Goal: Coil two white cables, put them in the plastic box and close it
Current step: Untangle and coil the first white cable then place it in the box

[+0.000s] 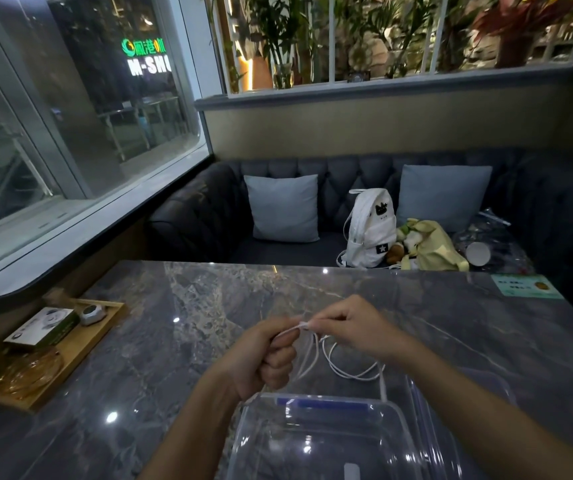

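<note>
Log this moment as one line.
phase: coiling | left hand: grips cable | right hand: pinches cable end | box: open, empty

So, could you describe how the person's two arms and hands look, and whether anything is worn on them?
Both forearms are bare: no sleeves reach into view. The left hand and the right hand show no gloves, and no watch, bracelet or ring is visible. The fingers look uncovered and unmarked.

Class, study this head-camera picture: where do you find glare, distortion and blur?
Head view: bright spots of glare on the marble table and the clear plastic box; wide-angle bending curves the window ledge; the white cable smears near the left hand.
</note>
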`<action>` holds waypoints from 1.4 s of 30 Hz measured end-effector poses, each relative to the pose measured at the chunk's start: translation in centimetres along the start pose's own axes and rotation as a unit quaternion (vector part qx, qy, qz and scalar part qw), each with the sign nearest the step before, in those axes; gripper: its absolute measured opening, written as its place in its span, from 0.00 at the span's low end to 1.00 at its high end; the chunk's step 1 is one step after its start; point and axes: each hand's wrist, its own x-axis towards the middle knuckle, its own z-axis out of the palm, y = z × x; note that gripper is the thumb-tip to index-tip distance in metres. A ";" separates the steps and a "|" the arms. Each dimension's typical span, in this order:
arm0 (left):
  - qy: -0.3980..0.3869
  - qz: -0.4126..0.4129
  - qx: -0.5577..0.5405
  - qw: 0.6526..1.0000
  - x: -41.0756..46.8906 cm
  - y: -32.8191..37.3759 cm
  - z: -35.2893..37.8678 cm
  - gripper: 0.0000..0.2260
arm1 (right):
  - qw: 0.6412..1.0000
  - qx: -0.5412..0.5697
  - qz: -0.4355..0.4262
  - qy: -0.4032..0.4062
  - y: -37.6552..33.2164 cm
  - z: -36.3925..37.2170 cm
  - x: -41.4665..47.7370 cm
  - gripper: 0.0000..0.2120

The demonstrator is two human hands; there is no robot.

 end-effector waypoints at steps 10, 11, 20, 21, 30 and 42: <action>0.092 0.054 -0.032 0.994 0.6 0.4 1.3 0.20 | 0.979 0.194 0.062 0.005 -0.7 1.2 -1.3 0.13; 0.109 0.077 -0.032 0.990 0.7 0.4 1.4 0.19 | 0.975 0.205 0.073 0.042 -0.5 1.4 -1.4 0.13; 0.153 0.087 0.002 0.984 0.8 -1.0 3.4 0.24 | 0.936 0.263 0.086 0.217 0.8 3.0 -2.7 0.13; 0.147 0.088 -0.076 0.982 0.8 -1.1 3.9 0.24 | 0.931 0.278 0.086 0.221 0.8 3.1 -2.8 0.14; 0.134 0.146 -0.357 0.913 1.0 -2.4 6.1 0.28 | 0.969 0.098 -0.025 0.223 0.0 3.0 -3.8 0.15; 0.274 0.169 -0.113 0.940 -0.2 -1.8 5.4 0.26 | 0.989 0.089 0.099 0.062 0.5 1.0 -5.6 0.09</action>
